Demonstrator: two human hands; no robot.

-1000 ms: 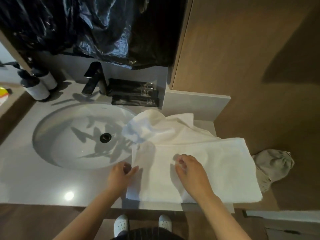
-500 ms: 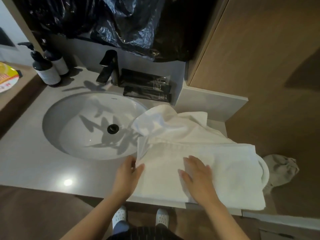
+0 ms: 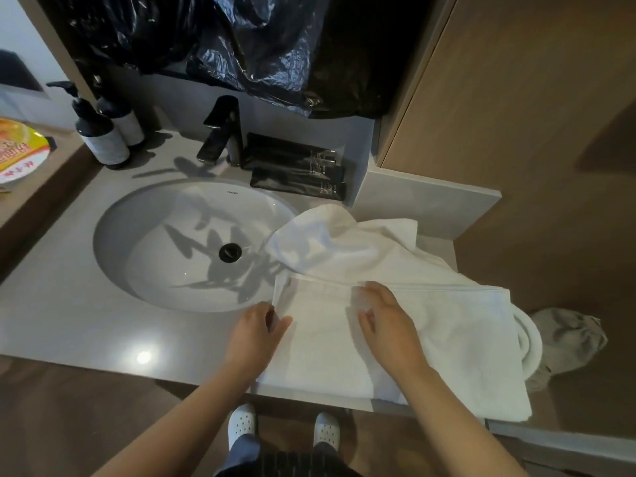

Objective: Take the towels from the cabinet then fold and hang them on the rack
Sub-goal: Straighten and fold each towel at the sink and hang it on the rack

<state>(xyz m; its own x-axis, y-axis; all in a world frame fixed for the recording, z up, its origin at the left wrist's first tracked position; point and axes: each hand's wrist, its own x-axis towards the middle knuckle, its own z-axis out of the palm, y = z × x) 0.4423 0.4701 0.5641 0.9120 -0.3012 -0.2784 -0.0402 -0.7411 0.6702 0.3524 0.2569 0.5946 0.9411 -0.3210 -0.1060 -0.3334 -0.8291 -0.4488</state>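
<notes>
A soft white terry towel (image 3: 447, 339) is found part-folded on the grey stone countertop (image 3: 69, 304), right of the white oval basin (image 3: 155, 253). Its left edge is pinched by the left hand (image 3: 256, 333); the right hand (image 3: 389, 325) is pressed flat on top. It is judged light and limp, best held at the corners.

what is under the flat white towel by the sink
The grey counter carries it, and crumpled white cloth pokes out past its far edge. The towel and right hand hide whatever else lies beneath.
</notes>
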